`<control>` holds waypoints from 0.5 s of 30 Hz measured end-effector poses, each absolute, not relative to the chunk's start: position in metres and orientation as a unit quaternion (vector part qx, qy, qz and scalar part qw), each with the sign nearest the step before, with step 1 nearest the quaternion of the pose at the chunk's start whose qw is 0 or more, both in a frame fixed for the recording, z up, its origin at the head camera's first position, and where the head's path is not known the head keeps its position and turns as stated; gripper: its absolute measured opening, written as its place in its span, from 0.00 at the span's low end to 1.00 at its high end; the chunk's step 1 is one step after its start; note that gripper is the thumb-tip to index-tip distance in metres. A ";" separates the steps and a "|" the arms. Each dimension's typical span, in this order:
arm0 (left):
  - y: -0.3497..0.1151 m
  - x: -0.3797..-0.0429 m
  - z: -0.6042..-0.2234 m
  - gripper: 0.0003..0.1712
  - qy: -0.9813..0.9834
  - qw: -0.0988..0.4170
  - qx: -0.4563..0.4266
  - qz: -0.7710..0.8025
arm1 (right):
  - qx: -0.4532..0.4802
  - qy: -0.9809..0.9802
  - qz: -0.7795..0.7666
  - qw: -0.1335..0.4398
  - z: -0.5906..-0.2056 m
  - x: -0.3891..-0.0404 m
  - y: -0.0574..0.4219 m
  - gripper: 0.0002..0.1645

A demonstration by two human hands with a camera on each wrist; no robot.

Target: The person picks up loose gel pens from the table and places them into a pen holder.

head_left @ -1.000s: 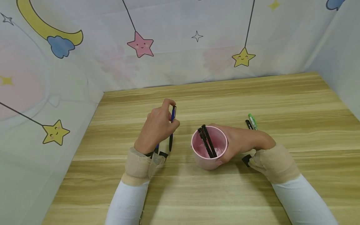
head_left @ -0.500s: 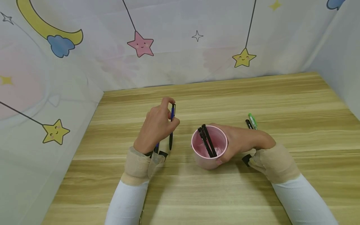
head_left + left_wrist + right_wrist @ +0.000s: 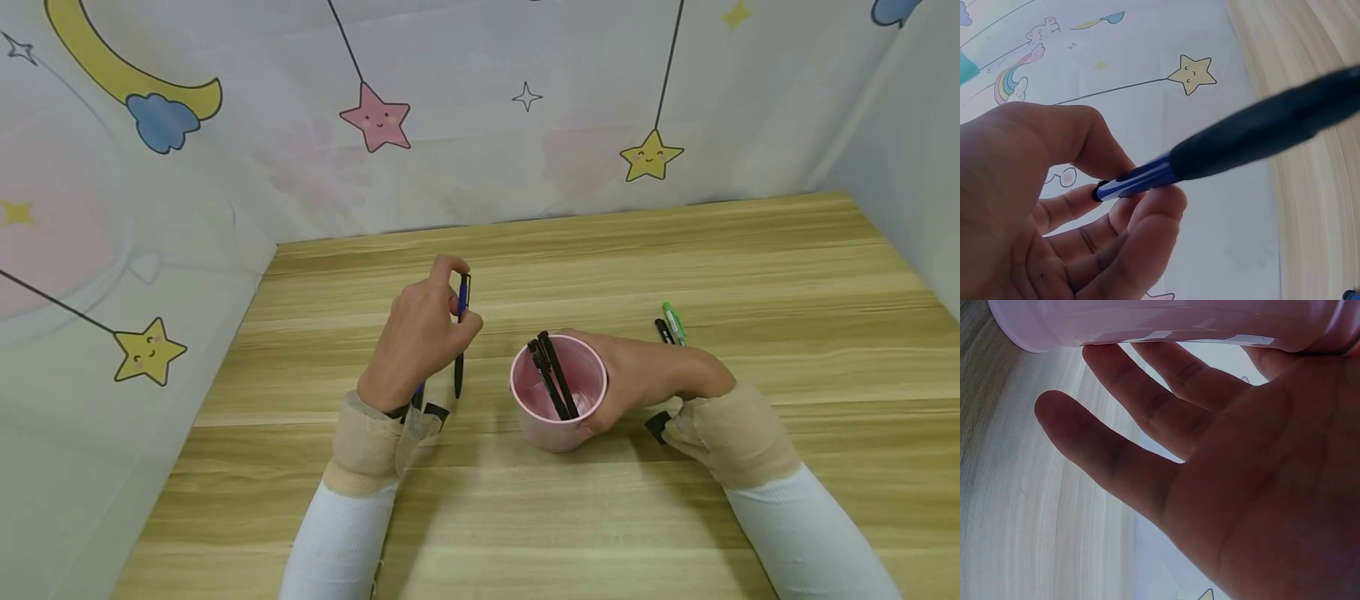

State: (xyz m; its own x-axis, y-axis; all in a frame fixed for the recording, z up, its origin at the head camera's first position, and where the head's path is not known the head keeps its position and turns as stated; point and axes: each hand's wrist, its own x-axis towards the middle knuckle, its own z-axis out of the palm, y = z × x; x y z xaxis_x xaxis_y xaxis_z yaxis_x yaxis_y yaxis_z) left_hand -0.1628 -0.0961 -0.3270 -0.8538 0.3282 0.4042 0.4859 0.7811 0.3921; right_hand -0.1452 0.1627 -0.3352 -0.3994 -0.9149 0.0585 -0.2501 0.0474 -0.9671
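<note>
My left hand [image 3: 420,325] pinches a blue and black clip pen [image 3: 459,375] between thumb and fingers. The pen stands nearly upright, its black grip end down and its clip end up by a bent fingertip. In the left wrist view, the black grip of this pen [image 3: 1235,147] points toward the camera. To the right of it, my right hand [image 3: 637,371] holds a pink cup [image 3: 551,437] from its right side. Two or so black pens [image 3: 559,377] lean inside the cup. The right wrist view shows fingers [image 3: 1147,403] against the cup's wall [image 3: 1179,322], with one finger held away.
Another blue and black pen [image 3: 418,396] lies partly hidden beneath my left wrist. Beyond my right hand, a green pen [image 3: 673,320] and a black pen [image 3: 663,331] lie on the wooden table [image 3: 570,533]. A printed cloth [image 3: 480,167] hangs along the back.
My left hand and its pen have risen slightly in view, the pen tip moving a little away. My right hand and the cup keep their place.
</note>
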 end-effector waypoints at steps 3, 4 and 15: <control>-0.096 -0.162 -0.326 0.27 -0.929 0.166 -0.219 -0.249 | -0.446 0.650 -0.527 0.319 -0.336 -0.146 0.163 0.44; -0.096 -0.162 -0.325 0.27 -0.928 0.167 -0.220 -0.249 | -0.445 0.650 -0.527 0.320 -0.336 -0.146 0.162 0.43; -0.095 -0.161 -0.324 0.28 -0.922 0.176 -0.223 -0.262 | -0.435 0.677 -0.507 0.308 -0.335 -0.144 0.164 0.45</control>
